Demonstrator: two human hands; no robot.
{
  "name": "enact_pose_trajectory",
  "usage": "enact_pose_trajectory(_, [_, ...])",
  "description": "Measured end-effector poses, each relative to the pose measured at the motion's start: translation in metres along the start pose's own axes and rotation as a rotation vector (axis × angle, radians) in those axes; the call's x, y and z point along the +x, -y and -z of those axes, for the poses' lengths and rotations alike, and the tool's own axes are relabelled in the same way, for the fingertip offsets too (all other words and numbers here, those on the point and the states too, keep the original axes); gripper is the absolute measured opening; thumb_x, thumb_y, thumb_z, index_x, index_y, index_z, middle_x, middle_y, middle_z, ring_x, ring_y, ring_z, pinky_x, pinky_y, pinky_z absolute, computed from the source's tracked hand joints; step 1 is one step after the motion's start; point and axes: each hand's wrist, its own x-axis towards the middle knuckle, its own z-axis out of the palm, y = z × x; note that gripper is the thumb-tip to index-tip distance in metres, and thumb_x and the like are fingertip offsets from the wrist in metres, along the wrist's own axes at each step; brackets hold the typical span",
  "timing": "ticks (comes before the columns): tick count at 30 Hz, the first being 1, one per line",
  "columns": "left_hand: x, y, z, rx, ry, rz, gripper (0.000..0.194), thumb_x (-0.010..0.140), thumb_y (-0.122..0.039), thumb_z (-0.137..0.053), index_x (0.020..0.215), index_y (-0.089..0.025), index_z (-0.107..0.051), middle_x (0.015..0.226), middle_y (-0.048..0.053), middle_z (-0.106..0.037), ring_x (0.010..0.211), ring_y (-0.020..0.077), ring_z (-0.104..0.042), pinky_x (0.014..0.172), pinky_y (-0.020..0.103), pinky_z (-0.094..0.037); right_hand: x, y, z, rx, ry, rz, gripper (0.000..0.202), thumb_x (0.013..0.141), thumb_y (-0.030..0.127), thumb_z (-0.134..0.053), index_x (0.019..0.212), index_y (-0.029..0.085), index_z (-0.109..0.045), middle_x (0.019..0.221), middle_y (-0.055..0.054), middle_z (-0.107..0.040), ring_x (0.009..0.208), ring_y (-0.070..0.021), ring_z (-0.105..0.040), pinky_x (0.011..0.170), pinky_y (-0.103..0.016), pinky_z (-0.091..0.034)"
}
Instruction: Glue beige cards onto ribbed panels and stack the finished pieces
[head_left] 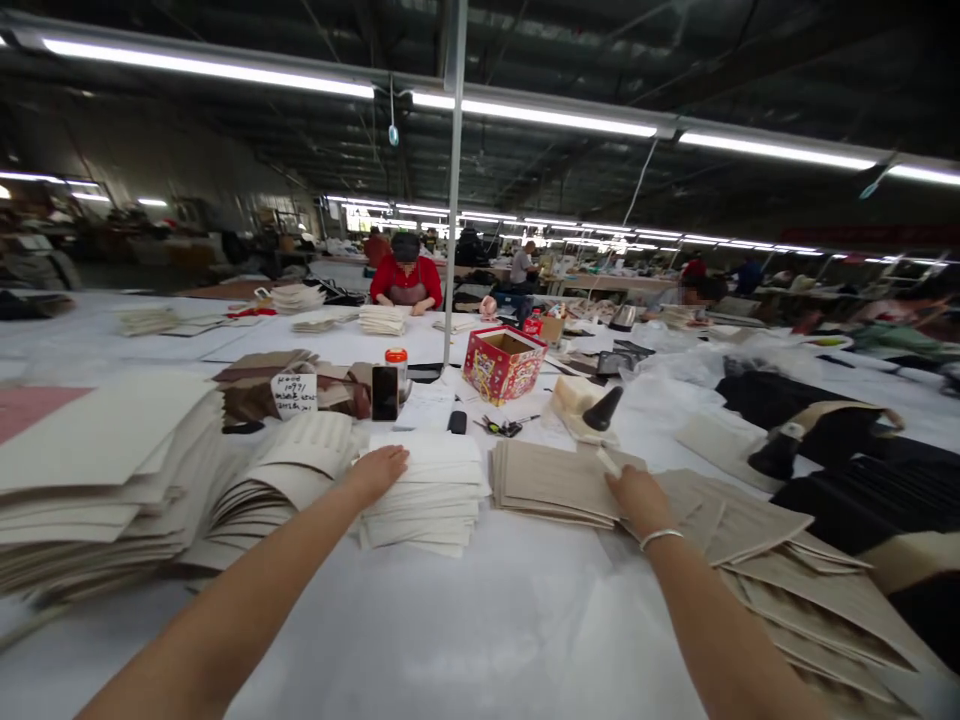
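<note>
My left hand (381, 474) rests at the upper left of a stack of white sheets (431, 500), its fingers close together; whether it pinches a sheet I cannot make out. My right hand (637, 497) is closed on a small white piece (608, 462), at the right end of a stack of beige pieces (551, 482). The two stacks lie side by side on the white table (480, 640). More beige pieces (727, 515) fan out to the right of my right hand.
Large pale sheets (112, 480) and curved pieces (277, 480) are piled at left. Behind the stacks are a phone (385, 393), a red box (505, 365), keys (506, 427) and a pole (454, 200). Black material (862, 510) lies right. A person in red (406, 275) works across the table.
</note>
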Motion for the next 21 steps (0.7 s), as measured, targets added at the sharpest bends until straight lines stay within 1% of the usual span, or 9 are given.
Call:
enact_pose_trajectory(2, [0.006, 0.004, 0.001, 0.002, 0.037, -0.033, 0.033, 0.084, -0.017, -0.038, 0.113, -0.018, -0.056, 0.122, 0.008, -0.059, 0.11, 0.0186, -0.055, 0.089, 0.031, -0.043, -0.005, 0.01, 0.001, -0.138, -0.053, 0.073, 0.035, 0.087, 0.034, -0.045, 0.104, 0.007, -0.058, 0.105, -0.024, -0.058, 0.1, -0.0306, -0.058, 0.08, -0.038, -0.042])
enact_pose_trajectory(4, [0.012, 0.006, 0.008, 0.016, 0.056, -0.039, 0.03, 0.079, -0.012, -0.044, 0.104, -0.018, -0.06, 0.11, 0.008, -0.065, 0.098, 0.0195, -0.06, 0.081, 0.03, -0.046, -0.02, 0.028, 0.005, -0.144, -0.015, 0.181, 0.036, 0.089, 0.035, -0.041, 0.105, 0.008, -0.057, 0.103, -0.02, -0.061, 0.099, -0.0278, -0.058, 0.081, -0.035, -0.042])
enact_pose_trajectory(7, [0.02, 0.006, 0.031, 0.049, 0.029, 0.014, 0.025, 0.077, -0.009, -0.043, 0.094, -0.013, -0.062, 0.09, 0.011, -0.068, 0.082, 0.0216, -0.063, 0.07, 0.031, -0.047, -0.056, 0.061, 0.009, -0.086, 0.09, 0.324, 0.035, 0.09, 0.037, -0.038, 0.104, 0.011, -0.057, 0.099, -0.016, -0.064, 0.097, -0.0251, -0.059, 0.081, -0.031, -0.041])
enact_pose_trajectory(10, [0.007, 0.001, 0.059, 0.069, -0.067, 0.102, 0.028, 0.082, -0.012, -0.037, 0.099, -0.011, -0.059, 0.094, 0.014, -0.064, 0.088, 0.0239, -0.06, 0.072, 0.035, -0.046, -0.1, 0.087, 0.0, -0.094, 0.206, 0.405, 0.037, 0.089, 0.039, -0.039, 0.108, 0.011, -0.054, 0.096, -0.016, -0.065, 0.093, -0.0251, -0.06, 0.078, -0.031, -0.041])
enact_pose_trajectory(12, [-0.026, -0.006, 0.067, 0.07, -0.114, 0.071, 0.026, 0.082, -0.012, -0.037, 0.096, -0.014, -0.059, 0.095, 0.012, -0.062, 0.093, 0.0231, -0.056, 0.077, 0.035, -0.044, -0.128, 0.094, -0.015, -0.149, 0.259, 0.42, 0.038, 0.087, 0.04, -0.043, 0.109, 0.011, -0.053, 0.098, -0.016, -0.064, 0.094, -0.0258, -0.06, 0.077, -0.031, -0.041])
enact_pose_trajectory(14, [-0.079, -0.018, 0.059, 0.057, -0.113, -0.087, 0.023, 0.08, -0.009, -0.04, 0.085, -0.016, -0.061, 0.086, 0.009, -0.061, 0.086, 0.0212, -0.055, 0.075, 0.033, -0.043, -0.151, 0.094, -0.033, -0.22, 0.302, 0.417, 0.037, 0.085, 0.038, -0.048, 0.11, 0.011, -0.052, 0.101, -0.016, -0.062, 0.095, -0.026, -0.059, 0.075, -0.031, -0.042])
enact_pose_trajectory(17, [-0.176, -0.043, 0.023, -0.075, -0.024, -0.301, 0.026, 0.079, -0.005, -0.044, 0.092, -0.019, -0.062, 0.084, 0.006, -0.061, 0.079, 0.018, -0.055, 0.071, 0.03, -0.043, -0.176, 0.088, -0.058, -0.298, 0.347, 0.453, 0.035, 0.086, 0.033, -0.048, 0.114, 0.012, -0.049, 0.105, -0.015, -0.058, 0.094, -0.0239, -0.058, 0.074, -0.03, -0.042])
enact_pose_trajectory(19, [-0.235, -0.061, -0.004, -0.17, -0.003, -0.307, 0.03, 0.079, -0.006, -0.044, 0.099, -0.02, -0.061, 0.091, 0.005, -0.063, 0.082, 0.0168, -0.056, 0.073, 0.028, -0.044, -0.188, 0.086, -0.067, -0.324, 0.334, 0.477, 0.033, 0.088, 0.031, -0.045, 0.115, 0.013, -0.048, 0.108, -0.015, -0.055, 0.092, -0.0225, -0.058, 0.074, -0.03, -0.042])
enact_pose_trajectory(21, [-0.277, -0.073, -0.025, -0.241, -0.048, -0.22, 0.034, 0.08, -0.007, -0.043, 0.104, -0.022, -0.061, 0.102, 0.007, -0.063, 0.093, 0.0186, -0.056, 0.081, 0.031, -0.045, -0.199, 0.088, -0.068, -0.349, 0.259, 0.486, 0.031, 0.088, 0.03, -0.046, 0.114, 0.013, -0.05, 0.11, -0.015, -0.053, 0.094, -0.0239, -0.056, 0.075, -0.032, -0.042])
